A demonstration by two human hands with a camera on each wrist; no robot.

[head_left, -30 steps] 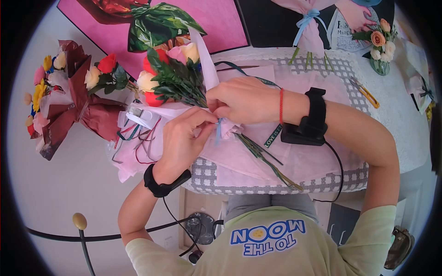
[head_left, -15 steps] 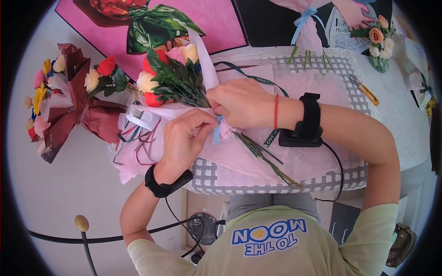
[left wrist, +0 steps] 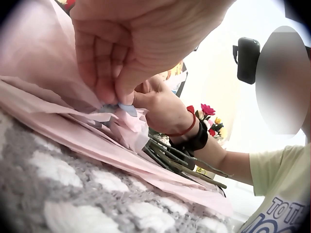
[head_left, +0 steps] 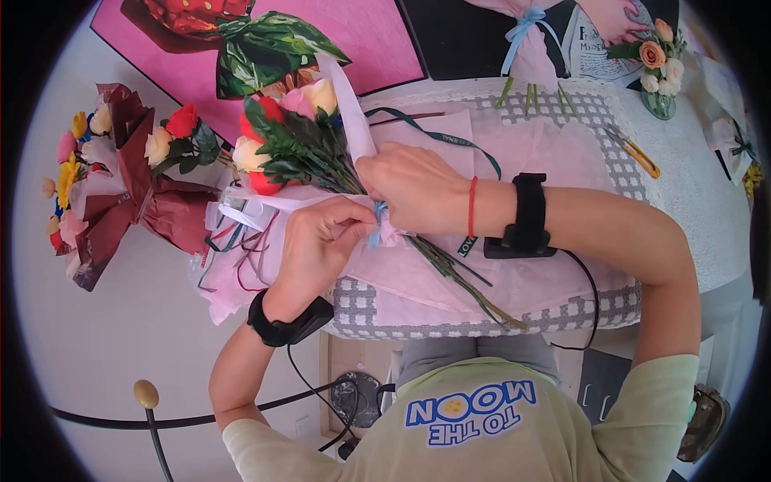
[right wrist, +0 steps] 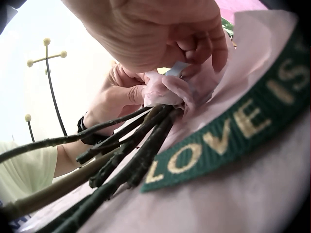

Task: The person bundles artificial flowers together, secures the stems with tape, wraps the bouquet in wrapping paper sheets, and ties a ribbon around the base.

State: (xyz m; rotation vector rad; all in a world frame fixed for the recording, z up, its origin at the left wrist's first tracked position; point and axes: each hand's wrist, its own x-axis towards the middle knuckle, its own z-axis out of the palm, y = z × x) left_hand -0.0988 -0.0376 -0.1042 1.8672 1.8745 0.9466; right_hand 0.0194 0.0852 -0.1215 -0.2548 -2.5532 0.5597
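Note:
A bouquet of roses and dark green leaves (head_left: 301, 145) lies in pale pink paper, its bare stems (head_left: 458, 277) pointing toward the person. Around the gathered paper (right wrist: 167, 90) runs a light blue ribbon (head_left: 374, 239). The left hand (head_left: 313, 241) pinches this ribbon between thumb and index finger, also in the left wrist view (left wrist: 146, 43). Close beside it the right hand (head_left: 422, 189), with a red bracelet, has its fingers curled at the ribbon; in the right wrist view a blue piece (right wrist: 177, 69) shows at its fingertips. The knot is partly hidden.
A dark green lettered ribbon (head_left: 438, 135) lies beyond and under the right arm. Left stand a bouquet in dark red paper (head_left: 120, 169) and loose ribbons (head_left: 249, 253). Yellow-handled scissors (head_left: 634, 153) and a small glass vase (head_left: 658, 103) are at the right.
The right wrist has shifted a little left and lower, while its fingers stay by the ribbon. The left hand keeps its pinch almost in place. The whole head view has shifted slightly.

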